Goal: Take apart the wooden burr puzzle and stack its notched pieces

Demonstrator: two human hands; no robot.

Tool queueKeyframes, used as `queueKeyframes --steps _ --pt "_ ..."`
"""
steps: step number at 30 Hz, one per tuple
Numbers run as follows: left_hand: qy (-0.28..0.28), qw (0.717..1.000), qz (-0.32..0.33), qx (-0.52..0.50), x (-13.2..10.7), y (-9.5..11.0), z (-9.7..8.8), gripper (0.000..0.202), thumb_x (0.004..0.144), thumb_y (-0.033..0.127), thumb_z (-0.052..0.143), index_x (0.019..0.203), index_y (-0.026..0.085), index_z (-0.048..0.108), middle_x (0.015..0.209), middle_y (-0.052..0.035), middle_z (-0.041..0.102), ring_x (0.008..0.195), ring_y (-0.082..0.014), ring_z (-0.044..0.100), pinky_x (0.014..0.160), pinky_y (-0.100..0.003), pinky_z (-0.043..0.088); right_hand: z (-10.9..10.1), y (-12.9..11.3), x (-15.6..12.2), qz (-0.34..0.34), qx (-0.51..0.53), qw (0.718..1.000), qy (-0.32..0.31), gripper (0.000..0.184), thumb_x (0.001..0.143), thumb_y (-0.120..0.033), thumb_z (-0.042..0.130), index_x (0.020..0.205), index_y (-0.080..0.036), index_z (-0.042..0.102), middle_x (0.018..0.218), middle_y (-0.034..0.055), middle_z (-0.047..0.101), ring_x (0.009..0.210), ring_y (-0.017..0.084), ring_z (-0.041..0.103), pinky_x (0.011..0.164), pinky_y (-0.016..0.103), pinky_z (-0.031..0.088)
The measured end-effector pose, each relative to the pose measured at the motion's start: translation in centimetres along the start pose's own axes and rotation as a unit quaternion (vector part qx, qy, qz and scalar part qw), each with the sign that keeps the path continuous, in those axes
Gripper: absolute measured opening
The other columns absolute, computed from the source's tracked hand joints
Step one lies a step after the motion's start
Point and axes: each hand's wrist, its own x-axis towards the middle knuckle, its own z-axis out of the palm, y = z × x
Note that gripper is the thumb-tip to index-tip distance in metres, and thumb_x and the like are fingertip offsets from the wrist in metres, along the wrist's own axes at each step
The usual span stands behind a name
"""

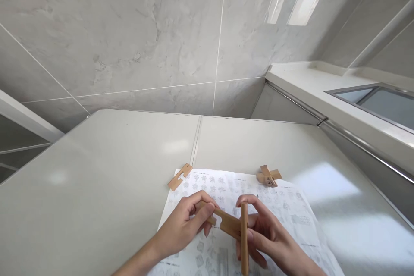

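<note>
My left hand [194, 217] pinches one end of a flat wooden puzzle piece [230, 224] with a cut-out notch. The far end of this piece meets a second wooden puzzle piece [244, 241], seen edge-on and crossing it. My right hand [267, 230] is closed around that second piece, its fingers on both sides. Whether the two pieces are locked together or only touching, I cannot tell. Both hands are above a printed instruction sheet [207, 194] with rows of small diagrams.
A loose notched wooden piece [176, 181] lies at the sheet's upper left corner. Several joined wooden pieces [268, 177] sit near its upper right edge. The pale table [97, 189] has a seam down its middle. A grey tiled wall stands behind, and a white counter [300, 77] with a sink [381, 101] is at right.
</note>
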Motion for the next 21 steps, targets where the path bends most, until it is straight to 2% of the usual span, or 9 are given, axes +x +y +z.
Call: queueKeyframes --steps 3,6,8,11,15,19,21 --pt "0.019 1.000 -0.001 -0.012 -0.6 -0.4 0.1 0.055 0.104 0.073 0.059 0.094 0.019 0.065 0.065 0.0034 0.056 0.057 -0.0127 0.052 0.060 -0.026 0.042 -0.4 0.0 0.0 -0.023 0.012 0.999 0.019 0.047 0.103 -0.057 0.075 0.121 -0.030 0.041 0.076 -0.0028 0.074 0.043 0.005 0.042 0.042 0.017 0.031" --pt "0.099 0.995 0.003 0.011 -1.0 -0.8 -0.6 0.055 0.105 0.073 0.055 0.094 0.020 0.062 0.063 0.0034 0.056 0.055 -0.0129 0.047 0.057 -0.025 0.038 -1.0 -0.4 -0.1 -0.032 0.040 0.995 0.085 0.044 0.104 -0.053 0.073 0.124 -0.033 0.040 0.076 -0.0064 0.072 0.040 0.006 0.042 0.044 0.019 0.034" --pt "0.154 0.987 0.003 0.055 -1.3 -0.9 -1.4 0.052 0.107 0.070 0.052 0.095 0.021 0.062 0.068 0.0011 0.062 0.058 -0.0143 0.049 0.058 -0.025 0.040 -1.2 -0.9 0.0 0.000 0.012 0.993 0.118 0.042 0.106 -0.052 0.070 0.131 -0.032 0.043 0.085 -0.0035 0.074 0.046 0.007 0.049 0.051 0.024 0.041" --pt "0.185 0.972 -0.003 0.148 -1.6 -1.0 -2.6 0.041 0.110 0.062 0.051 0.109 0.023 0.064 0.080 -0.0015 0.070 0.064 -0.0169 0.055 0.060 -0.026 0.044 -1.1 -1.3 0.4 0.054 -0.077 0.984 0.151 0.038 0.104 -0.049 0.071 0.128 -0.027 0.052 0.086 -0.0019 0.071 0.060 0.013 0.057 0.059 0.028 0.046" --pt "0.233 0.928 0.000 0.292 -2.0 -1.3 -3.0 0.033 0.110 0.051 0.051 0.128 0.028 0.065 0.080 0.0012 0.074 0.060 -0.0183 0.057 0.059 -0.027 0.043 -0.5 -0.8 1.4 0.070 -0.152 0.970 0.178 0.034 0.099 -0.038 0.069 0.128 -0.025 0.057 0.081 -0.0044 0.064 0.061 0.014 0.057 0.060 0.029 0.048" --pt "0.243 0.883 0.012 0.402 -2.0 -2.2 -2.3 0.025 0.110 0.043 0.050 0.120 0.030 0.069 0.064 0.0059 0.067 0.051 -0.0188 0.057 0.058 -0.028 0.045 0.1 -0.3 2.3 0.066 -0.200 0.961 0.180 0.039 0.095 -0.029 0.064 0.134 -0.026 0.061 0.070 -0.0075 0.054 0.058 0.015 0.053 0.054 0.026 0.041" --pt "0.245 0.865 0.033 0.437 -2.0 -3.0 -2.0 0.020 0.109 0.040 0.054 0.116 0.029 0.069 0.066 0.0061 0.070 0.049 -0.0178 0.059 0.057 -0.028 0.046 0.4 -0.3 2.7 0.062 -0.231 0.955 0.178 0.039 0.091 -0.025 0.064 0.130 -0.025 0.066 0.064 -0.0085 0.047 0.058 0.015 0.050 0.055 0.026 0.038"
